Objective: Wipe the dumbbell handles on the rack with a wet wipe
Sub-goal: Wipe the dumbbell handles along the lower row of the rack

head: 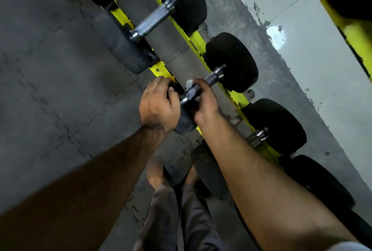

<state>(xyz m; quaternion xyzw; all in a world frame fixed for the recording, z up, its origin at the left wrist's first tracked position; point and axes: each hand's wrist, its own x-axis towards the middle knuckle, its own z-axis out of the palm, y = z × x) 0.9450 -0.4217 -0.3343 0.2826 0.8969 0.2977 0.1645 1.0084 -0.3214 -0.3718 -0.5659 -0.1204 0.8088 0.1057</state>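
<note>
On the yellow rack (196,40), the right hand (203,102) wraps a white wipe (190,84) around the middle dumbbell's knurled handle (211,78), while the left hand (159,103) grips that dumbbell's near head (184,122).

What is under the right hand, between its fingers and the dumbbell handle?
A white wet wipe shows under the right hand, wrapped against the knurled handle. Only small bits of it show beside the fingers; the rest is covered by the hand.
</note>
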